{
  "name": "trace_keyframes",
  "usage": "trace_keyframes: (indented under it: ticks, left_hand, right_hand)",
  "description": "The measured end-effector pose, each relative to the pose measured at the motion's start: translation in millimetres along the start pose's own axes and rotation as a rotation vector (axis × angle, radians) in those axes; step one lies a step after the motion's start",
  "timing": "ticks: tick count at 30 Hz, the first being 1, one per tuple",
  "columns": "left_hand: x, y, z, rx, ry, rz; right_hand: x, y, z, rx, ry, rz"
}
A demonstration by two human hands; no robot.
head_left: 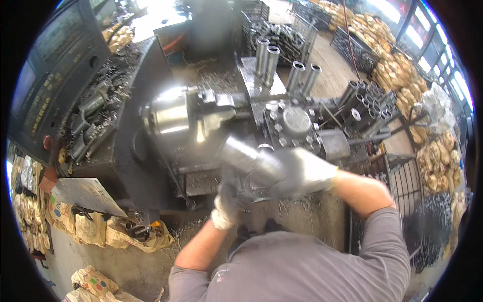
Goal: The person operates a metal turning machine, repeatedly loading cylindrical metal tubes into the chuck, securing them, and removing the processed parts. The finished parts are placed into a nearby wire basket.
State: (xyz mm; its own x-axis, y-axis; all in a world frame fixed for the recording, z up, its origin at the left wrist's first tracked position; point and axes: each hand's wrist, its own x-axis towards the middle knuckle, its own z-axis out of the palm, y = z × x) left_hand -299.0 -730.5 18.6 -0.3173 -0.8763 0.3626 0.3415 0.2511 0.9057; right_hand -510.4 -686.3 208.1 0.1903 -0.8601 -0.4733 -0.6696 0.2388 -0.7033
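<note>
A shiny metal tube (242, 154) is held aslant in front of the lathe, blurred by motion. My right hand (304, 173), in a whitish glove with dark stains, is closed around its right end. Below the tube is my left hand (229, 199), in a dark-stained glove with a pale cuff. Its fingers are smeared and partly hidden against the tube, so their grip is unclear. Beyond the tube, the lathe's bright round chuck (168, 111) is on the left. To the right of the chuck stands the tool post (297, 121), with bolts around its round top.
Several upright tubes (271, 65) stand behind the tool post, and a cluster of tubes (370, 105) is at its right. Metal shavings (118, 80) litter the machine bed at left. Filled sacks (437, 161) line the right side. A wire crate (405, 176) is beside my right arm.
</note>
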Motion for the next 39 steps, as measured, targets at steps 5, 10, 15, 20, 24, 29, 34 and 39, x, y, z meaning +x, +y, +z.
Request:
trace_keyframes:
  ticks: [5,10,15,20,24,29,34,39]
  left_hand:
    - [-45.4,-14.5,33.5,-0.435,0.348,-0.781]
    - [-58.9,-41.8,23.1,-0.515,0.531,-0.838]
    - [-85.3,-58.4,-12.4,-0.936,0.521,-0.822]
    - [-85.0,-60.9,-37.9,-0.65,0.34,-0.739]
    - [-20.9,-60.1,8.5,0.501,-0.008,-0.139]
    - [40.2,-52.4,42.5,0.851,0.07,0.03]
    - [42.1,-67.3,-38.4,0.39,0.171,-0.158]
    - [7.6,-59.9,-87.4,-0.67,0.284,-0.459]
  right_hand:
    - [38.6,126.7,122.4,0.786,-0.102,-0.059]
    - [70.0,182.1,174.1,0.269,0.008,0.111]
    - [73.3,219.5,169.5,0.491,-0.144,-0.07]
    - [35.8,209.5,107.1,-0.16,0.564,-0.785]
    - [12.6,230.3,77.1,0.056,0.588,-0.197]
    - [-1.7,245.9,93.5,-0.316,0.412,0.109]
    - [17.4,168.4,172.1,0.097,0.379,-0.277]
    - [112.1,191.0,217.1,-0.367,0.511,-0.065]
